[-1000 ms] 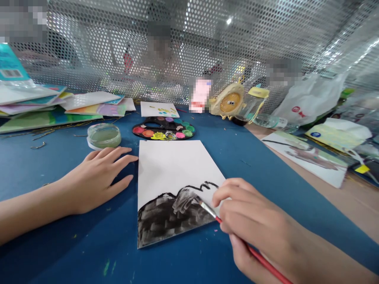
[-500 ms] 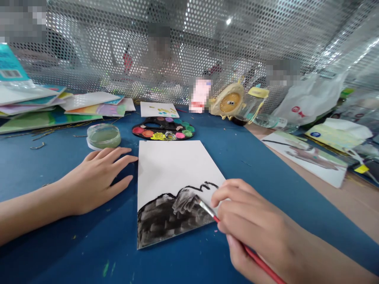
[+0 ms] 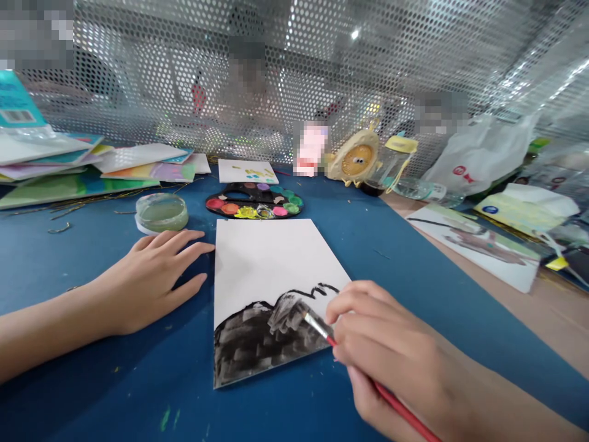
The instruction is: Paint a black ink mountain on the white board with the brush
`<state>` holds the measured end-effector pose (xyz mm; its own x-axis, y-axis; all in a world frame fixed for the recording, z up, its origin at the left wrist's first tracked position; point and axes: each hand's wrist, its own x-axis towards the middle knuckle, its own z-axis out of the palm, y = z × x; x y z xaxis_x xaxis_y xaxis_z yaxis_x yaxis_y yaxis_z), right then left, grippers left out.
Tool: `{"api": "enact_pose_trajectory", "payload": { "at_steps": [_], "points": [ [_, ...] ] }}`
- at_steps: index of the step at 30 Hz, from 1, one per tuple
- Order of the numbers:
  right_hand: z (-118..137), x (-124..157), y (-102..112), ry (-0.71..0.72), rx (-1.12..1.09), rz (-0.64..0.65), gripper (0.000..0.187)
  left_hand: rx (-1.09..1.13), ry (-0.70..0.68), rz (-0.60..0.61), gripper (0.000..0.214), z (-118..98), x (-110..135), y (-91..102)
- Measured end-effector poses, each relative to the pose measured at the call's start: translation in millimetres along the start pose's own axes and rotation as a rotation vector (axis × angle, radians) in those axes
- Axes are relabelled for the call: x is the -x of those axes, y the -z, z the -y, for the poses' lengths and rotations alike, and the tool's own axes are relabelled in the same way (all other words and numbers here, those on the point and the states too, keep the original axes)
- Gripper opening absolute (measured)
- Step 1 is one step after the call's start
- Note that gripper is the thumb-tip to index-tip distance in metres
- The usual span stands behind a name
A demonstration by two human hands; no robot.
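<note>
A right hand [image 3: 391, 356] paints on white paper [image 3: 271, 264].
Its fingers pinch a red paintbrush [image 3: 317, 325], tip on the black hill [image 3: 257, 347]. The left hand [image 3: 147, 279] lies beside the paper, fingers spread.

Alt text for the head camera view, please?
A right hand holds a red-handled paintbrush, its tip on black paint covering the lower part of a white sheet; the left hand rests beside the sheet on a blue surface.

site: painting workspace | identified by: paint palette [image 3: 254, 201], painted cards [image 3: 142, 170] piled at table edge, paint flecks seen on blue table cover [image 3: 294, 411] | backed by: perforated metal screen [image 3: 368, 67]
</note>
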<state>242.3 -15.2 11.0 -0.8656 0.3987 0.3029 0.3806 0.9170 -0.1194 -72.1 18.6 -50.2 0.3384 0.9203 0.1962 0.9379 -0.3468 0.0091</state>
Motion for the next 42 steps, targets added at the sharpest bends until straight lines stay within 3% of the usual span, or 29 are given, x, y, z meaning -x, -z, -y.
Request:
{"api": "enact_pose_trajectory", "payload": {
  "at_steps": [42],
  "points": [
    [-3.4, -5.0, -4.2, -0.023, -0.028, -0.093, 0.018, 0.007, 0.0, 0.033, 0.048, 3.2, 0.6, 0.1]
  ]
}}
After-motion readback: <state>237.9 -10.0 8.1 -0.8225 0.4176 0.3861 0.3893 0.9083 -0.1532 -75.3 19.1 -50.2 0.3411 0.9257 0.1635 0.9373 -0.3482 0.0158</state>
